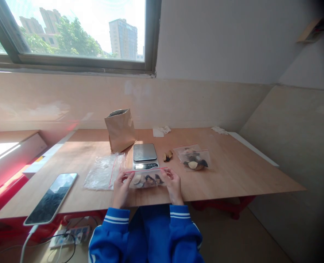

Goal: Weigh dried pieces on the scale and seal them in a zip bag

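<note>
Both my hands hold a small clear zip bag (147, 178) with a red seal strip, just above the near edge of the wooden table (233, 175). Dark and pale pieces lie inside it. My left hand (121, 188) pinches the bag's left end and my right hand (173, 184) pinches its right end. Right behind the bag stands a small digital scale (145, 155) with nothing on its plate.
A brown paper bag (120, 129) stands open behind the scale. Empty zip bags (104, 176) lie to the left, filled zip bags (194, 157) and a few loose pieces (167, 156) to the right. A phone (51, 198) on a cable overhangs the near left edge. Crumpled tissues (161, 131) lie at the back.
</note>
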A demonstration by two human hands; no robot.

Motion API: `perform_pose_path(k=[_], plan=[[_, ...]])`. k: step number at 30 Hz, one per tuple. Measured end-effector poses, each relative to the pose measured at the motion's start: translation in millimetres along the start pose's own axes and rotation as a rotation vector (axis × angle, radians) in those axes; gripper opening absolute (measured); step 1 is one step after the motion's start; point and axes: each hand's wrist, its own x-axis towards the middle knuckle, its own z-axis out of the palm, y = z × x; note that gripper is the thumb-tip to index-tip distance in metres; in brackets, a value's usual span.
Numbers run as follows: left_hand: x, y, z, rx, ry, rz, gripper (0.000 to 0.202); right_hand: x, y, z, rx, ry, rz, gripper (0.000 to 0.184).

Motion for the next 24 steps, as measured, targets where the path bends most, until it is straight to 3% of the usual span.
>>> perform_pose_path(k=[4, 7, 15, 24], plan=[[-0.3, 4.1, -2.0, 0.1, 0.073, 0.017, 0.027, 0.7, 2.7, 1.7, -0.018, 0.049, -0.02, 0.039], [-1.1, 7.7, -2.4, 0.083, 0.104, -0.004, 0.028, -1.5, -0.2, 4.2, 0.035, -0.004, -0.008, 0.039], [-3.6, 1.1, -1.1, -0.123, -0.057, -0.087, 0.03, -9.5, -12.3, 8.4, 0.164, -0.259, 0.033, 0.042], [-6.1, 1.2, 2.6, -0.093, -0.04, -0.121, 0.031, -6.7, -8.0, 9.5, 0.057, -0.184, 0.01, 0.032]])
